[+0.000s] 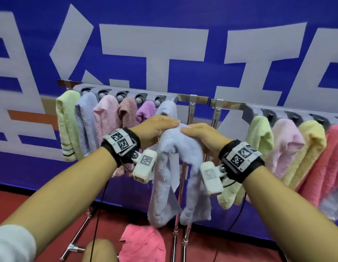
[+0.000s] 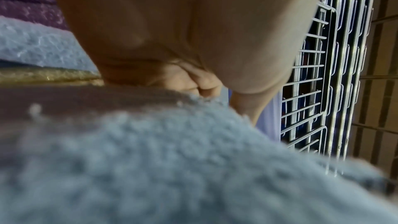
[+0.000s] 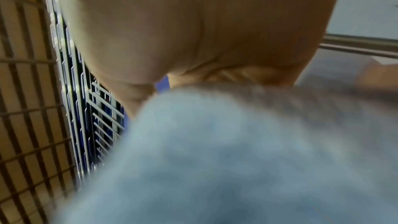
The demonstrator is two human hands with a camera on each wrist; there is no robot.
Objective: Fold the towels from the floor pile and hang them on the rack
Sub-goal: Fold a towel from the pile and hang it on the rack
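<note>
A blue banner [image 1: 164,53] with huge pale letters fills the far wall, and only the head view takes it in. In front of it run two rails of the rack [image 1: 194,100], meeting near the middle. On the left rail hang a green towel [image 1: 68,125], a blue one, a pink one, a speckled red one, a purple one and another pale blue one; on the right rail hang green, pale pink, yellow and coral towels [image 1: 289,148]. On the red floor [image 1: 22,201], near the rack's legs, lies a pink towel [image 1: 143,242].

Out in front of the rack the light blue towel [image 1: 175,163] is draped over both hands, its two ends hanging down loose. The left hand [image 1: 155,129] lies over the towel's top with fingers stretched along it and thumb below; the right hand [image 1: 204,137] does the same from the right.

The wrist views give what the head view cannot: from beneath, the left hand [image 2: 183,40] has its fingers curled onto the cloth [image 2: 172,159], grasping it, with a wire grid [image 2: 323,74] to the right. The right hand [image 3: 193,31] likewise folds down onto the blurred blue cloth [image 3: 215,151], gripping it.
</note>
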